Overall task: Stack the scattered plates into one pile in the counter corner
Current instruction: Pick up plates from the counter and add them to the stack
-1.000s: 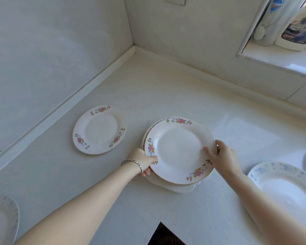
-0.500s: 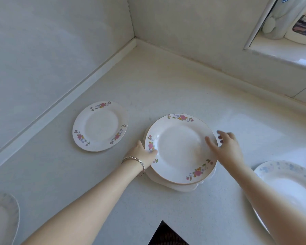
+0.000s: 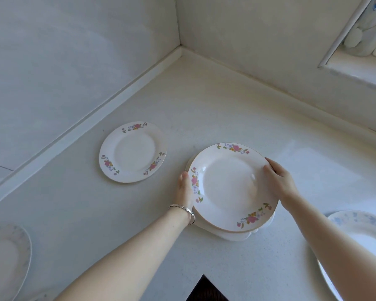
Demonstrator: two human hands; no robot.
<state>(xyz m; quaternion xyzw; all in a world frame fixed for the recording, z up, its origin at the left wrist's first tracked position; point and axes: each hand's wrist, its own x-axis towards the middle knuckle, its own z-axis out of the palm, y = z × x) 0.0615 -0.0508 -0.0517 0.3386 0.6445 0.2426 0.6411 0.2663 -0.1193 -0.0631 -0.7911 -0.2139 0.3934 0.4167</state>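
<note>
The task is judged partly done. On the counter [image 3: 204, 105], the corner [image 3: 183, 57] holds no plates yet. The pile [image 3: 230, 187], a few plates topped by a floral one, is set mid-counter, well apart from the corner. Three plates are left unstacked: a blue-patterned plate [image 3: 360, 240] at the right edge, a grey-patterned plate [image 3: 7, 257] at the lower left, and a smaller floral plate [image 3: 132, 152] near the pile's left side. The pile's right rim is gripped by the right hand [image 3: 279, 181], thumb on top and fingers curled below. The left hand [image 3: 185, 190] is laid against the left rim; whether its fingers are closed underneath cannot be told.
</note>
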